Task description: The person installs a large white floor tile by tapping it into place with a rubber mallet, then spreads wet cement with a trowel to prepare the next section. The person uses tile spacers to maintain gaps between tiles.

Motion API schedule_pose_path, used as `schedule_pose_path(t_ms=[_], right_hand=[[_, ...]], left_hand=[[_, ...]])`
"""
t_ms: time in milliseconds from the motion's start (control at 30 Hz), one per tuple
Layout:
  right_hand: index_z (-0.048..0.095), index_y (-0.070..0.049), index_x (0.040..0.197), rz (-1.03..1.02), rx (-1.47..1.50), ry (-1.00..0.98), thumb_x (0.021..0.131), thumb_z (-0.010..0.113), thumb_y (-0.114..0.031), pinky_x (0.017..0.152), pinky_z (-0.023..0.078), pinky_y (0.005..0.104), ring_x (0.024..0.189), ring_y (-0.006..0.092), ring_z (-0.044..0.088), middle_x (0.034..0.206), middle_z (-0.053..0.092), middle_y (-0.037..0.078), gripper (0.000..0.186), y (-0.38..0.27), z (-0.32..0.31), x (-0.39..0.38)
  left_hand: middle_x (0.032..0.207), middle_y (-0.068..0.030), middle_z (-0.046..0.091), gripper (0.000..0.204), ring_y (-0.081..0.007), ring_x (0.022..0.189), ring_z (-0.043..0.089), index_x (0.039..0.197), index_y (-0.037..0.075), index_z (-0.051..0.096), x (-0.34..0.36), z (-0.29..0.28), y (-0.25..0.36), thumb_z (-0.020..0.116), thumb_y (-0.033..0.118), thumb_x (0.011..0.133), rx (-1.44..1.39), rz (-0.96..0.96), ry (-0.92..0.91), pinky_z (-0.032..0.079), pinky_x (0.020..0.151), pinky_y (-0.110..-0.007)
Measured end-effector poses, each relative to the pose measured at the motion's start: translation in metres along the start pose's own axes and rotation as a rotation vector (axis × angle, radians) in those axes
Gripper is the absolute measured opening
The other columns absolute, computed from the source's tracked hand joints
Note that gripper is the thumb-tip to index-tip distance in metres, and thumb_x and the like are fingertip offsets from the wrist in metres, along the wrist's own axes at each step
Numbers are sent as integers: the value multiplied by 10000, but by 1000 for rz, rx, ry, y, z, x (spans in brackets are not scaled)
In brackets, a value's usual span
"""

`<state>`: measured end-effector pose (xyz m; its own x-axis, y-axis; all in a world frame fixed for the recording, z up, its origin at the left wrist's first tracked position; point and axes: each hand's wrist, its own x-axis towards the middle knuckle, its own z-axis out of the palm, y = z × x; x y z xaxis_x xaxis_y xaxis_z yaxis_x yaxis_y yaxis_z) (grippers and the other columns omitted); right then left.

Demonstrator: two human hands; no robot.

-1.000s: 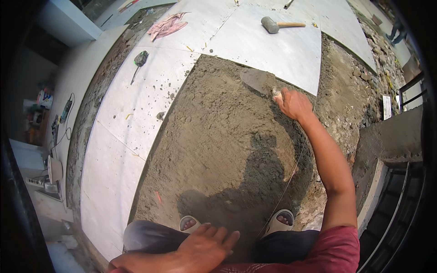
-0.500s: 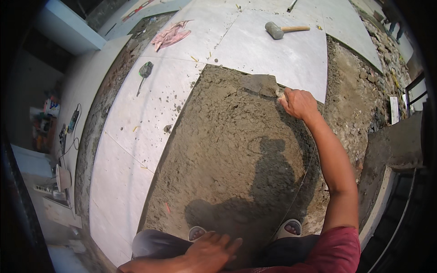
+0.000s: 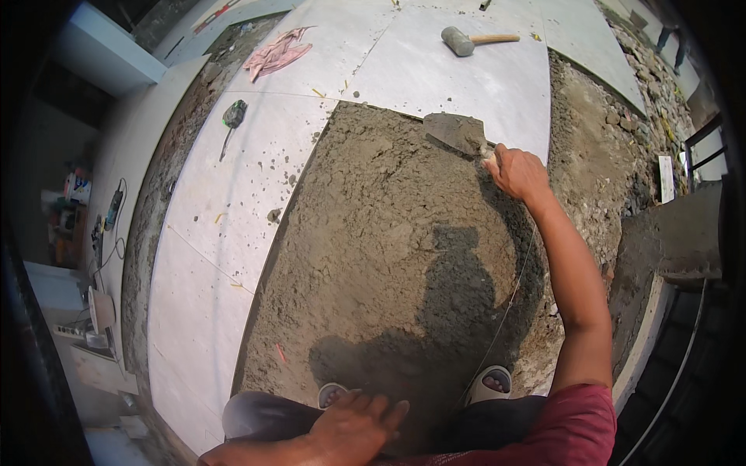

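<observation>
My right hand (image 3: 519, 172) is wrapped round the handle of a trowel (image 3: 454, 133) at the far end of a bed of wet grey mortar (image 3: 365, 202). The trowel's broad blade is smeared with mortar and tilted, close to the edge of the far white tile (image 3: 435, 74). My left hand (image 3: 353, 426) hangs over my knee with its fingers stretched out, holding nothing. Below it, my sandalled feet stand at the near end of the mortar. A taut string (image 3: 509, 307) runs along the right side of the bed.
A mallet (image 3: 460, 42) and a pink cloth (image 3: 278, 54) lie on the far tiles. On the left tiles are a tape measure (image 3: 234, 114) and mortar crumbs. Rubble (image 3: 657, 101) borders the right. A power tool (image 3: 114, 210) with a cord lies at far left.
The trowel has gone from lying flat on the mortar to a tilted position nearer the far tile's edge. My right hand has turned with it. My left hand stays at my knee.
</observation>
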<state>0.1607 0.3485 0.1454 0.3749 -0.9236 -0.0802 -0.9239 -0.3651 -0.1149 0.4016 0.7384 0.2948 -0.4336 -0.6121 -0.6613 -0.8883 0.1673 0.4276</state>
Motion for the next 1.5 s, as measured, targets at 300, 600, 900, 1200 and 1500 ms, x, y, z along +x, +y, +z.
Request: schedule_pose_path(t_ms=[300,600,900,1200,1500], right_hand=[[612,-26,1050,-105,-70,-196,975,533,-461,711,536,502,846,413,668,863,686,214,448,0,16,-37],[606,-42,1046,-2,-11,238,950,574,-474,687,550,470,816,339,694,912,689,167,444,-46,30,70],[674,-25,911,-323,55,-47,953,570,-451,689,550,458,809,343,692,851,701,163,441,-112,39,59],[593,-20,918,-643,70,-75,984,505,-482,619,504,483,693,379,648,740,647,191,475,-122,-9,-37],[633,8,994,-264,45,-434,977,538,-457,687,530,504,795,412,675,810,685,233,474,-100,2,-92]], left_hand=[[1051,-169,615,487,-332,984,598,1296,35,582,-7,0,2,641,284,881,20,12,90,458,882,-456],[1058,-185,615,490,-345,980,608,1295,28,574,-2,10,3,644,271,874,50,45,197,469,866,-459],[1068,-178,614,488,-340,1001,607,1295,29,572,-5,23,-6,636,277,880,-46,-68,-36,459,892,-471],[1047,-161,599,503,-329,989,607,1328,31,550,-10,-4,0,615,274,893,21,77,76,454,932,-441],[946,-121,582,507,-288,899,621,1318,28,574,-32,-3,14,607,234,855,77,154,208,477,894,-396]])
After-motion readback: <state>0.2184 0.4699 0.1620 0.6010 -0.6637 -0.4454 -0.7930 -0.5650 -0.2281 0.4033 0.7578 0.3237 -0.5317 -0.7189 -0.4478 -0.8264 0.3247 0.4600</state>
